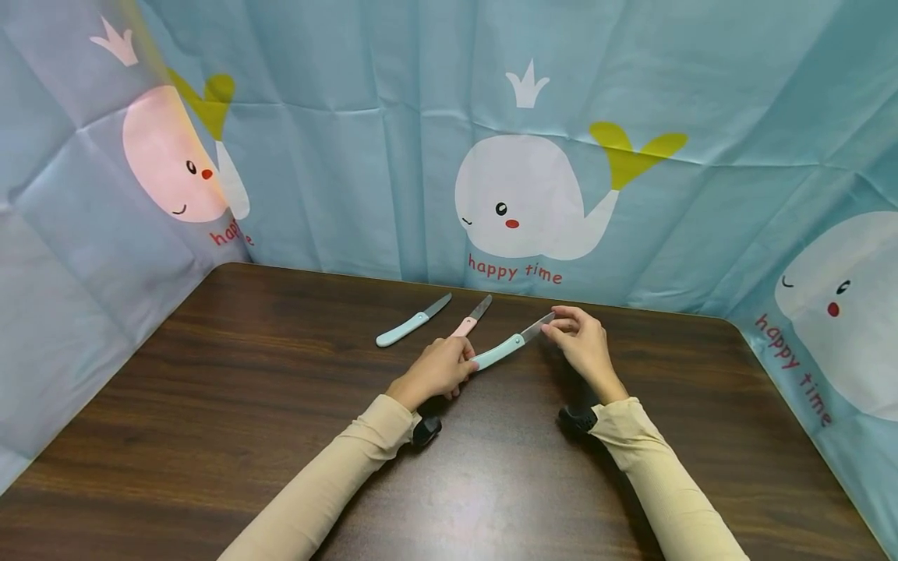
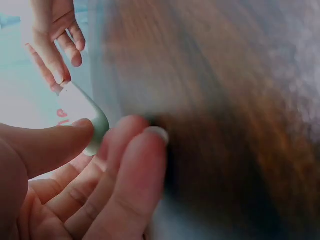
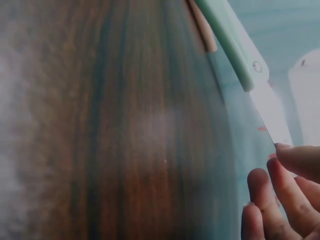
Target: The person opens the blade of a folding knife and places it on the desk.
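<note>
A folding knife [image 1: 500,352] with a pale green handle is held above the table between both hands, its blade out. My left hand [image 1: 440,366] pinches the handle's end between thumb and fingers. At the other end my right hand [image 1: 581,343] pinches the tip of the blade [image 3: 272,117] with thumb and finger. Just behind the left hand lies a pink-handled folding knife [image 1: 471,318], blade out, part of its handle hidden by that hand. To its left another folding knife [image 1: 403,329] with a light blue-green handle lies on the table, its blade also out.
The dark wooden table [image 1: 210,405] spreads under both arms. Behind it and along the sides hangs a light blue curtain [image 1: 337,195] printed with white whales. Black wrist straps [image 1: 426,431] sit at the sleeve cuffs.
</note>
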Tool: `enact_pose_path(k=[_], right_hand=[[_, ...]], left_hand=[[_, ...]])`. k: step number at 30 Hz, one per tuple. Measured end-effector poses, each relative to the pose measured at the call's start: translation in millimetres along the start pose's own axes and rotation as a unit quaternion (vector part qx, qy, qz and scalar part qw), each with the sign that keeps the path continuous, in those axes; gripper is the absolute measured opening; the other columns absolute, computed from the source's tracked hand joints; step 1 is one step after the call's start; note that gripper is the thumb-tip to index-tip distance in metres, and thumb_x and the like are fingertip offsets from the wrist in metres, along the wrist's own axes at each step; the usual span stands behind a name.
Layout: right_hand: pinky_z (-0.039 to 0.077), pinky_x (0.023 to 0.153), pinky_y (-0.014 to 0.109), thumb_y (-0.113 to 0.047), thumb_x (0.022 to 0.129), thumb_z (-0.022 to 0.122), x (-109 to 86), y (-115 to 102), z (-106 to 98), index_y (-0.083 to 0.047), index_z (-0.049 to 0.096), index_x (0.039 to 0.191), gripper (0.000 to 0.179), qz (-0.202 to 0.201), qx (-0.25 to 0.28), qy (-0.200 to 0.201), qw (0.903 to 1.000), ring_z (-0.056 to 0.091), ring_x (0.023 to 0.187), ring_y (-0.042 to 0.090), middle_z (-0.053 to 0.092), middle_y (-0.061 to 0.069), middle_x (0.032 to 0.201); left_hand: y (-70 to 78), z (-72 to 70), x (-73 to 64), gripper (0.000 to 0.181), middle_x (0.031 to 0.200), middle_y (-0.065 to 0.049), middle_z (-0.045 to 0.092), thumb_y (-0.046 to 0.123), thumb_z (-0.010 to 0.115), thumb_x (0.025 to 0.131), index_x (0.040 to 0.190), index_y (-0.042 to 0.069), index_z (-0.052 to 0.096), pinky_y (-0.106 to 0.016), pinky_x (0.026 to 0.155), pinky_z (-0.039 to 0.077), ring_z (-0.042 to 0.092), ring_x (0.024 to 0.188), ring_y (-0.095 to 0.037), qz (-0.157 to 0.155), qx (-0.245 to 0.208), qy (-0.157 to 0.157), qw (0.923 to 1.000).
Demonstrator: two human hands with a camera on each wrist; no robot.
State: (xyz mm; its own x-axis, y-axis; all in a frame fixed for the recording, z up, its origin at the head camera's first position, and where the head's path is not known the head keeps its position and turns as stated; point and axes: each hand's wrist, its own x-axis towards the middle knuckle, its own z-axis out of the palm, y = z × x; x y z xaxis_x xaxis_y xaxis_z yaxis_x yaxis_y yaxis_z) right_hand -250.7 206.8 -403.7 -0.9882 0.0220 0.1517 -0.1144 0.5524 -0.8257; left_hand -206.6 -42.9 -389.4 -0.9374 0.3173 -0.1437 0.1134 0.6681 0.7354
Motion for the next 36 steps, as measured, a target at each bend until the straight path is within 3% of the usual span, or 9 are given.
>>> enact_pose_path(k=[4,10,13,16,18,21,25,28,36], right_hand=[[0.047,0.061,0.016,-0.015,0.092,0.071,2.8,2.5,2.4,0.000,0.059,0.131,0.043,0.006,-0.020,-0.002,0.9998,0.073,0.078,0.012,0.074,0.020,0.107],[0.043,0.065,0.017,-0.016,0.092,0.071,2.1,4.7,2.9,0.000,0.061,0.130,0.043,0.013,-0.053,0.001,0.9985,0.067,0.071,0.002,0.075,0.018,0.105],[0.046,0.070,0.024,-0.017,0.092,0.071,2.6,5.1,2.2,0.000,0.061,0.131,0.043,0.010,-0.067,0.000,0.9977,0.069,0.075,0.013,0.075,0.017,0.104],[0.047,0.091,0.039,-0.017,0.092,0.070,3.5,5.7,0.9,0.002,0.059,0.132,0.045,0.009,-0.073,-0.008,0.9972,0.069,0.094,0.030,0.075,0.018,0.104],[0.037,0.106,0.050,-0.017,0.093,0.069,3.9,6.0,-0.2,0.003,0.058,0.133,0.046,0.009,-0.078,-0.017,0.9968,0.063,0.107,0.037,0.074,0.020,0.105],[0.028,0.113,0.056,-0.017,0.093,0.069,4.1,6.5,-1.5,0.004,0.056,0.134,0.048,0.009,-0.092,-0.026,0.9954,0.058,0.115,0.041,0.074,0.021,0.105],[0.046,0.097,0.053,-0.017,0.092,0.071,3.9,7.7,-2.8,0.003,0.057,0.133,0.048,0.008,-0.112,-0.031,0.9932,0.066,0.102,0.038,0.075,0.019,0.103],[0.052,0.086,0.047,-0.016,0.093,0.070,3.6,8.1,-3.5,0.002,0.058,0.133,0.046,0.006,-0.114,-0.040,0.9927,0.070,0.092,0.034,0.075,0.018,0.102],[0.053,0.068,0.029,-0.018,0.094,0.068,0.1,6.7,-3.4,-0.001,0.060,0.131,0.041,-0.001,-0.088,-0.054,0.9947,0.073,0.088,0.031,0.075,0.019,0.105]], left_hand=[[-0.1,4.1,3.1,0.010,0.066,-0.009,0.065,0.013,0.063,0.098,0.099,0.003,0.063,-0.026,0.040,0.049,0.060,0.041,-0.014,-0.012,0.009,0.001,0.9999],[1.9,5.7,4.2,0.014,0.066,-0.009,0.063,0.013,0.061,0.099,0.109,0.003,0.061,-0.029,0.039,0.050,0.059,0.039,-0.014,-0.024,0.002,0.000,0.9997],[2.7,5.1,4.4,0.015,0.066,-0.009,0.064,0.014,0.059,0.100,0.112,0.005,0.060,-0.030,0.039,0.050,0.060,0.040,-0.016,-0.023,0.003,0.001,0.9997],[3.1,5.3,5.2,0.015,0.066,-0.009,0.064,0.015,0.059,0.100,0.113,0.006,0.060,-0.029,0.039,0.050,0.060,0.039,-0.015,-0.019,0.011,0.001,0.9998],[3.1,5.7,5.9,0.017,0.065,-0.009,0.064,0.015,0.059,0.100,0.115,0.007,0.060,-0.029,0.039,0.050,0.059,0.039,-0.015,-0.017,0.015,0.000,0.9997],[3.2,6.3,6.7,0.021,0.065,-0.009,0.063,0.015,0.058,0.101,0.120,0.007,0.062,-0.029,0.038,0.049,0.058,0.038,-0.013,-0.018,0.018,-0.003,0.9997],[2.5,6.0,6.8,0.022,0.064,-0.009,0.062,0.014,0.057,0.101,0.121,0.007,0.063,-0.029,0.039,0.050,0.057,0.038,-0.013,-0.018,0.012,-0.006,0.9998],[1.9,4.8,5.9,0.021,0.065,-0.009,0.062,0.014,0.058,0.101,0.121,0.009,0.063,-0.029,0.040,0.050,0.057,0.039,-0.013,-0.019,0.005,-0.009,0.9998],[-0.3,0.4,2.0,0.025,0.068,-0.010,0.065,0.014,0.062,0.099,0.123,0.012,0.065,-0.028,0.041,0.050,0.058,0.042,-0.015,0.006,0.005,-0.011,0.9999]])
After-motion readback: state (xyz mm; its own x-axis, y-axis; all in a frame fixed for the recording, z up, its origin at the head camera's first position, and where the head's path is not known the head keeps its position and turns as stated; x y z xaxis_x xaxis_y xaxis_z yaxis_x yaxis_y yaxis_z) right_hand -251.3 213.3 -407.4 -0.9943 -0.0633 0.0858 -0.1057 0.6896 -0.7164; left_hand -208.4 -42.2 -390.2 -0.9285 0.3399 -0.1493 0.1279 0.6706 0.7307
